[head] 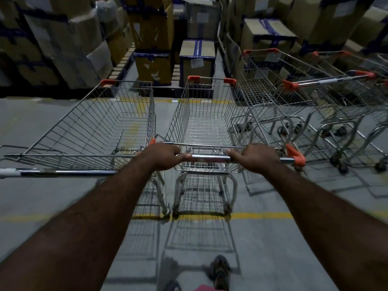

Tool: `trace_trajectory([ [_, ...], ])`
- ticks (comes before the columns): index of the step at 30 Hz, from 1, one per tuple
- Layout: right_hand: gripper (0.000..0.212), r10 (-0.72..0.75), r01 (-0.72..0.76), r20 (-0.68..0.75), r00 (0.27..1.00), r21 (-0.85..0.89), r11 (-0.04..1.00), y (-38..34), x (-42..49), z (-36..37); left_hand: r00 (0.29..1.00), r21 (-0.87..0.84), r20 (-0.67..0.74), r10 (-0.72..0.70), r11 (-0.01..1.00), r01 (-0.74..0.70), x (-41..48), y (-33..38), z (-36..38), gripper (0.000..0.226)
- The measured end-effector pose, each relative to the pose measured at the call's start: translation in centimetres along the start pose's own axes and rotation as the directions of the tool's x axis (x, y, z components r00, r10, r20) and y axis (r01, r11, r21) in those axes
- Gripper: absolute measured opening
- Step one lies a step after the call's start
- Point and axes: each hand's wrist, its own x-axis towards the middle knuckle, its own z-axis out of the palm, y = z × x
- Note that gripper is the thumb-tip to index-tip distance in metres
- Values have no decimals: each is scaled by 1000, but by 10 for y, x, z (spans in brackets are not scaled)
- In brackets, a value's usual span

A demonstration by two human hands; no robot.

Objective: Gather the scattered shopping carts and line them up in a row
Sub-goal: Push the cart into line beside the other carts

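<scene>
An empty wire shopping cart (206, 122) with orange corner caps stands straight in front of me. My left hand (163, 156) and my right hand (255, 157) both grip its chrome handle bar (210, 159), one at each side. A second empty cart (100, 127) stands close beside it on the left, facing the same way, its handle level with mine. To the right, two more carts (273, 95) (340, 97) stand turned at an angle, facing left.
Stacked cardboard boxes (63, 43) on pallets wall off the far side, and two taped boxes (197, 61) sit just beyond the carts' noses. Yellow floor lines (262, 215) cross the grey concrete. My foot (219, 271) shows at the bottom.
</scene>
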Motion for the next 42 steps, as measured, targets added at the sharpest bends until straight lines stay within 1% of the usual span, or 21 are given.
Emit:
trace_trajectory([
  [7, 98, 40, -41, 15, 999, 10, 999, -3, -2, 3, 1000, 5, 11, 7, 1000, -7, -3, -2, 0, 70],
  [12, 97, 54, -55, 10, 998, 19, 998, -4, -3, 3, 1000, 10, 16, 9, 1000, -9, -4, -3, -1, 73],
  [16, 100, 62, -63, 19, 998, 33, 997, -5, -1, 7, 1000, 23, 20, 19, 1000, -20, -4, -4, 0, 81],
  [19, 101, 66, -66, 18, 998, 25, 998, -6, -1, 7, 1000, 26, 7, 23, 999, -24, -4, -4, 1, 82],
  [22, 97, 78, -78, 14, 997, 19, 997, -8, -4, 5, 1000, 36, -11, 22, 999, -21, -3, -5, 3, 79],
  [24, 96, 79, -79, 13, 997, 20, 997, -8, -4, 6, 1000, 39, -9, 20, 999, -20, -3, -5, 4, 77],
  [28, 99, 82, -82, 14, 997, 28, 996, -8, -4, 8, 1000, 42, 4, 13, 999, -13, -5, -4, 4, 80],
  [32, 100, 95, -97, 32, 995, 53, 994, -8, -4, 7, 997, 26, 71, -11, 1000, 10, -3, -3, 2, 91],
  [34, 103, 92, -94, 42, 995, 50, 994, -7, -3, 6, 990, -12, 130, -46, 999, 48, 0, -1, -1, 92],
  [37, 98, 81, -86, 64, 995, 78, 993, -8, -3, 3, 977, -26, 187, -100, 994, 106, 5, 5, -5, 97],
  [39, 106, 67, -77, 81, 994, 119, 990, -8, -4, 1, 966, -46, 224, -129, 989, 143, 7, 12, -10, 87],
  [40, 110, 66, -80, 95, 993, 147, 986, -7, -4, 0, 956, -88, 266, -124, 984, 152, 8, 17, -13, 75],
  [41, 108, 60, -79, 113, 992, 172, 982, -7, -5, -3, 941, -127, 320, -111, 979, 158, 9, 22, -17, 60],
  [42, 100, 59, -87, 145, 988, 193, 977, -8, -5, -6, 924, -165, 367, -104, 971, 175, 13, 28, -19, 46],
])
